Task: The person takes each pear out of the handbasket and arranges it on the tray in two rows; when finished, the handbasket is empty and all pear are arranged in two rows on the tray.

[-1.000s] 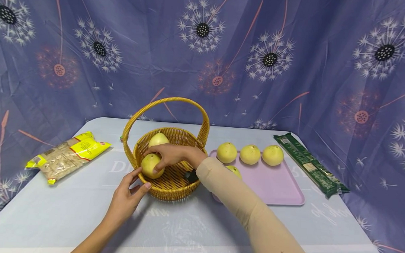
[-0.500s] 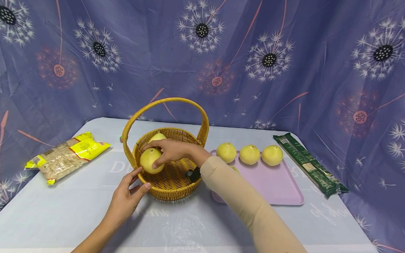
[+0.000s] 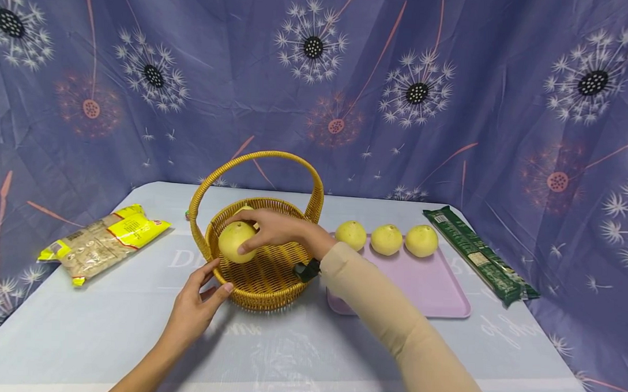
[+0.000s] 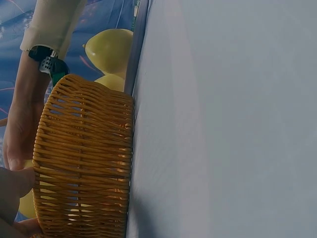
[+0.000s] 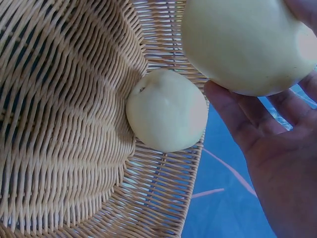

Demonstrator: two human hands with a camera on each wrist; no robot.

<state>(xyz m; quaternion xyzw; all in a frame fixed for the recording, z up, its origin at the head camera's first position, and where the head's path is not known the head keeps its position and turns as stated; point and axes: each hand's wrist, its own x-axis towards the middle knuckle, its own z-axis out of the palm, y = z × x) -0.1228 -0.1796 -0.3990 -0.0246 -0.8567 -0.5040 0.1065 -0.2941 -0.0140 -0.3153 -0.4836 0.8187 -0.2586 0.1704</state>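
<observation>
A round pale yellow fruit (image 3: 237, 242) is held from above by my right hand (image 3: 273, 228), thumb on its near side, inside the woven basket (image 3: 269, 300). In the right wrist view it hangs apart from the basket floor, near the rim. A second yellow fruit (image 5: 167, 110) rests against the basket wall; in the head view my hand mostly covers it. My left hand (image 3: 198, 300) holds the basket's front left rim with thumb and fingers. The basket's tall handle (image 3: 266, 154) arches over behind.
Right of the basket, a pink tray (image 3: 420, 289) bears three visible yellow fruits (image 3: 387, 239) along its back. My right sleeve covers its left part. A green packet (image 3: 478, 253) lies further right, a yellow and clear bag (image 3: 107, 243) at left.
My right hand has lifted the fruit a little, up and back within the basket, covering more of the second fruit. A front fruit on the tray is now hidden by my arm. My left hand has stayed still.
</observation>
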